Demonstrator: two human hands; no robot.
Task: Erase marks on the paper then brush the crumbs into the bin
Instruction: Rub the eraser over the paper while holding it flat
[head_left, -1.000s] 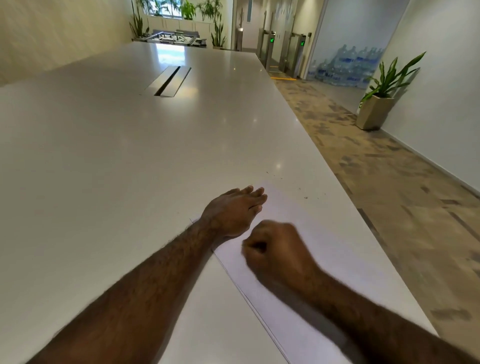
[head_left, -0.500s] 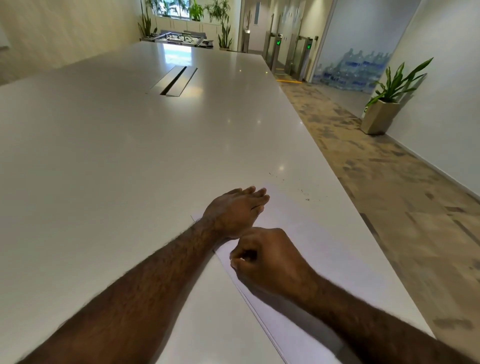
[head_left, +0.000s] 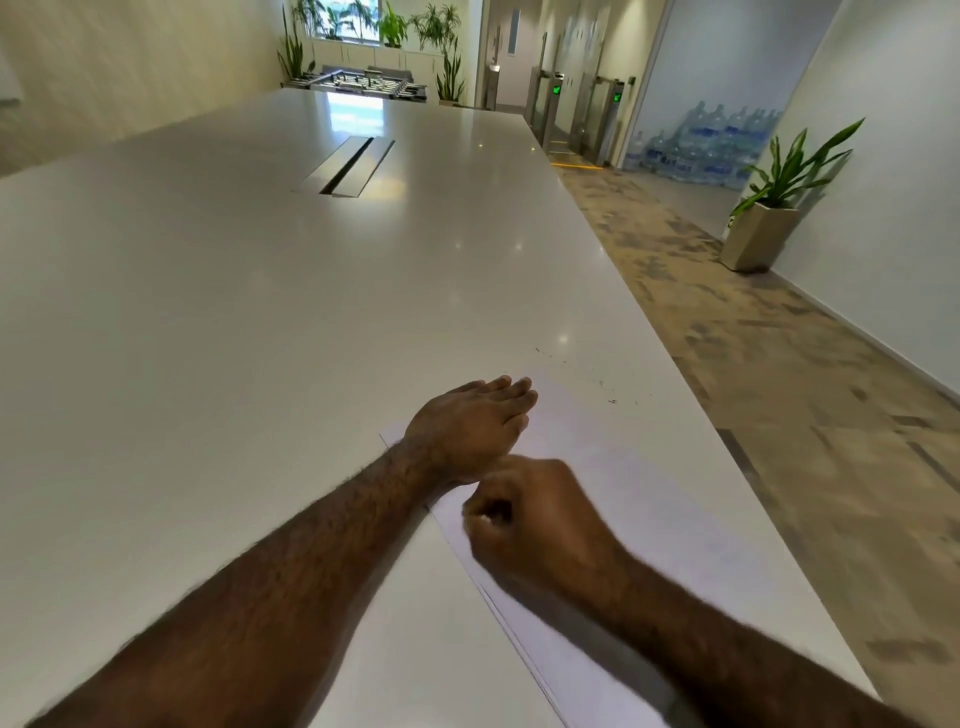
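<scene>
A white paper (head_left: 639, 499) lies at the near right edge of a long pale surface (head_left: 208, 322), running from about the middle of the view toward 5 o'clock, where it is cut off by the lower frame edge. More than one sheet edge shows along its left side, so it may be a thin stack; I cannot tell how many.

The left hand (head_left: 475, 423) rests flat on the paper's far left corner, fingers straight and together, pointing toward 1 o'clock. Its palm hides that corner.

The right hand (head_left: 524, 525) sits just beside it at 5 o'clock, curled into a tight fist over the paper, knuckles up. Something pale glints between thumb and forefinger, but the fist covers it and the hand is motion-blurred; whether it holds an eraser cannot be told. Any marks under it are hidden.

Small dark crumbs (head_left: 602, 387) are scattered on the surface and the paper's far edge, toward 1 o'clock of the left hand, tiny and hard to make out.

At 12 o'clock a metal cable hatch (head_left: 348, 166) is set in the surface. A potted plant (head_left: 774, 208) stands on the floor at 2 o'clock, water bottles (head_left: 701, 140) stacked behind it.
</scene>
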